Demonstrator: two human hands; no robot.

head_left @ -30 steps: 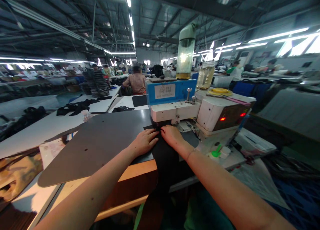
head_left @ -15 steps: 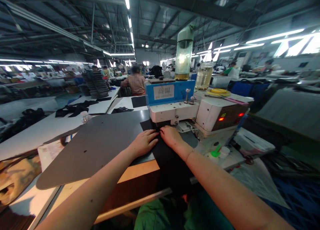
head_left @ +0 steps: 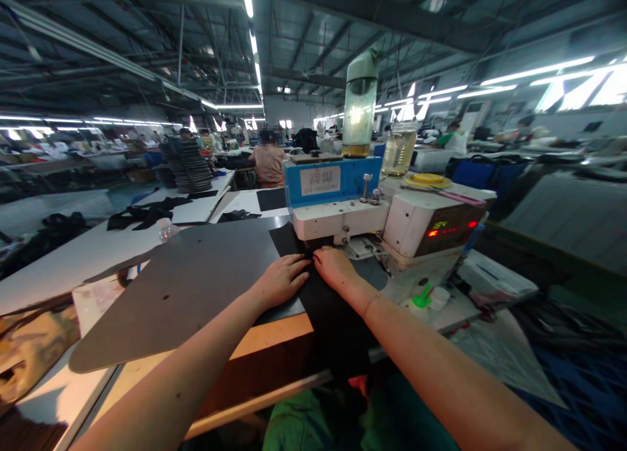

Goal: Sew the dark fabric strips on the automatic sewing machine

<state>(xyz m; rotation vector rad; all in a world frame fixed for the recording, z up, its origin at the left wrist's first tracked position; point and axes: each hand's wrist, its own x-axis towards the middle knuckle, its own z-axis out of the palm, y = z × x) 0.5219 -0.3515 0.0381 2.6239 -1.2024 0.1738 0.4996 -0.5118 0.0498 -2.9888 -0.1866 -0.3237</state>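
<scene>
A long strip of black fabric (head_left: 337, 320) runs from under the head of a blue and white machine (head_left: 337, 222) down over the table's front edge. On the fabric's left edge lies my left hand (head_left: 283, 281), its fingers spread and pointing at the machine head. My right hand (head_left: 334, 265) is bent over the fabric just below the head, fingertips pressed down on it and close to the left fingertips. Beneath the fabric is a grey metal plate (head_left: 196, 287).
A tall bottle (head_left: 359, 111) and a jar (head_left: 399, 150) stand on the machine. Right of it are a green-tipped bottle (head_left: 422, 297) and a white box (head_left: 497, 274). A person (head_left: 268, 163) sits beyond; black discs (head_left: 186, 167) are stacked at left.
The black fabric has slid farther out past the machine head at its far left end, and its hanging part has shifted. Both hands stay nearly in place. The machine's green display reads differently.
</scene>
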